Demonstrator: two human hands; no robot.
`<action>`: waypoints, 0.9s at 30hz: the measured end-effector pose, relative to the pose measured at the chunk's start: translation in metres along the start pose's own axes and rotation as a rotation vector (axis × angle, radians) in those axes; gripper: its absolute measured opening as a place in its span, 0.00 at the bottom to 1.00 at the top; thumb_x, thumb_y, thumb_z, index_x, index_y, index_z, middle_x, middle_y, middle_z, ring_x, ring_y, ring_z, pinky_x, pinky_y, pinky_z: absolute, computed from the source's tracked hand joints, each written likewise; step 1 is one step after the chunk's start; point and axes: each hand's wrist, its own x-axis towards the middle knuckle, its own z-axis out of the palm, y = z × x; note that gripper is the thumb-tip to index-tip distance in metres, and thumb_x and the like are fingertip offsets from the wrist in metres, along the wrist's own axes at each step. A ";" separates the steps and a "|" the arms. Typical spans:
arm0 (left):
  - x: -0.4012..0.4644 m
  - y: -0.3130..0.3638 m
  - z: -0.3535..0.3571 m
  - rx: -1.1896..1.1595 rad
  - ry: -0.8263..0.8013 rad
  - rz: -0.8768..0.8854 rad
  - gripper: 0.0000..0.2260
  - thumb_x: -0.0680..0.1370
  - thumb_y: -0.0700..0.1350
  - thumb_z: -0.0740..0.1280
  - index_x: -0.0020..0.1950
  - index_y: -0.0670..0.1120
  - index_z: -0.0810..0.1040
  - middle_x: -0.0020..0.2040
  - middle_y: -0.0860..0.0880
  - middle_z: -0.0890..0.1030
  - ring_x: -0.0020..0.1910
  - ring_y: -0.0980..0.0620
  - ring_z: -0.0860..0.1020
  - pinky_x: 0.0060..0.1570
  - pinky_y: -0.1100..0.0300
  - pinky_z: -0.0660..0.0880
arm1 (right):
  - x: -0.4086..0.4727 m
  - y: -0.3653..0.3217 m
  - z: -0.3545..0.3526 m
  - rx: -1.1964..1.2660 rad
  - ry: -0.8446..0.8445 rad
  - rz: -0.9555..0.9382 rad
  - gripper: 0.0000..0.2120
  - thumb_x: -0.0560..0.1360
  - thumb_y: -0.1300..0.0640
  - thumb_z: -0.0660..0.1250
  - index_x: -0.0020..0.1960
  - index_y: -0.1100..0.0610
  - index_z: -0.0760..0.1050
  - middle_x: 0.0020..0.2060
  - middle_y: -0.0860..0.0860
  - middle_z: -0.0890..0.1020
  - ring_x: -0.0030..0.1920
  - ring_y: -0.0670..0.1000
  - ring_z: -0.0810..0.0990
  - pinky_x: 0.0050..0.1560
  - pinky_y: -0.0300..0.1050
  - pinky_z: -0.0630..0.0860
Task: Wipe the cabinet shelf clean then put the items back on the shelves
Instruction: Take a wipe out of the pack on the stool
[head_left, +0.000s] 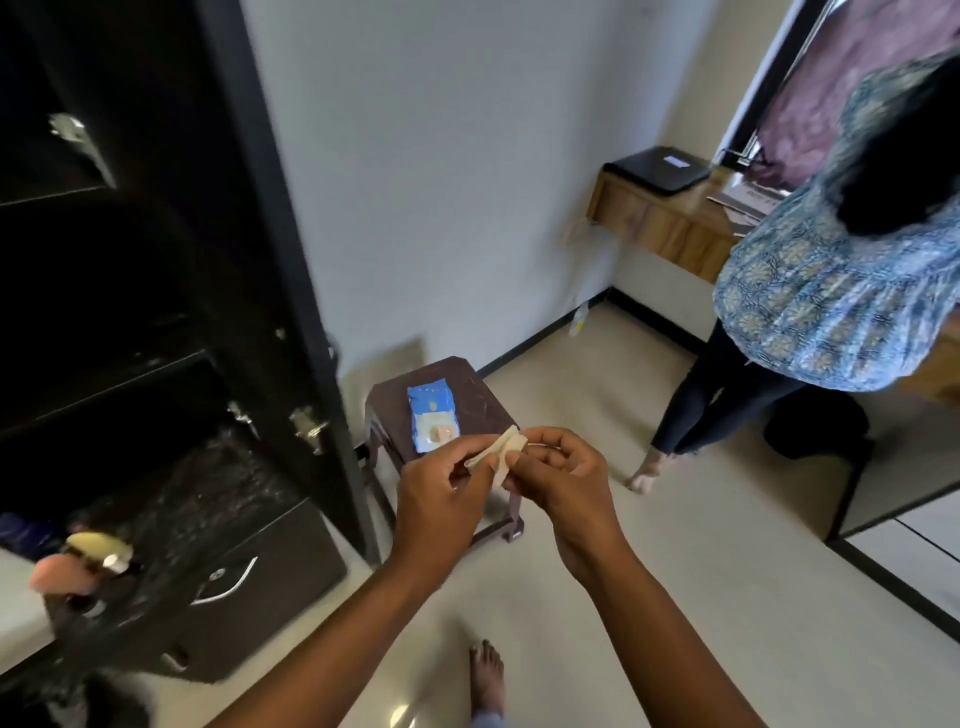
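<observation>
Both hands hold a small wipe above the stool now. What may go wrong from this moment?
1. The left hand and right hand pinch a folded wipe; pulling it open could tear it.
2. The blue wipe packet on the stool seems open, so the wipes may dry.
3. A bystander stands near; turning could bump them.

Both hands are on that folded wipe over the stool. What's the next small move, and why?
Probably pull the wipe open flat. The left hand and right hand each pinch an edge, and it looks folded and small, just out of the blue packet on the stool. Spread, it would cover more of the dark cabinet shelf at left.
</observation>
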 end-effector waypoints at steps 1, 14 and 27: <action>-0.012 -0.002 -0.013 0.008 0.000 0.001 0.10 0.79 0.40 0.73 0.58 0.52 0.87 0.49 0.60 0.87 0.49 0.61 0.85 0.49 0.63 0.82 | -0.014 0.007 0.007 0.006 -0.006 0.033 0.08 0.77 0.67 0.73 0.55 0.63 0.81 0.46 0.62 0.88 0.43 0.59 0.86 0.50 0.52 0.85; -0.094 -0.065 -0.183 0.120 0.080 -0.286 0.07 0.80 0.47 0.71 0.57 0.54 0.86 0.51 0.60 0.86 0.50 0.60 0.84 0.45 0.68 0.80 | -0.091 0.089 0.149 -0.163 -0.235 0.300 0.06 0.79 0.62 0.72 0.53 0.63 0.83 0.48 0.62 0.87 0.42 0.56 0.86 0.46 0.51 0.85; -0.064 -0.157 -0.293 -0.106 0.453 -0.643 0.08 0.83 0.41 0.67 0.59 0.50 0.83 0.54 0.48 0.87 0.51 0.48 0.87 0.50 0.47 0.86 | -0.037 0.163 0.307 -0.030 -0.346 0.655 0.13 0.78 0.62 0.74 0.62 0.60 0.80 0.55 0.57 0.88 0.53 0.58 0.89 0.55 0.56 0.86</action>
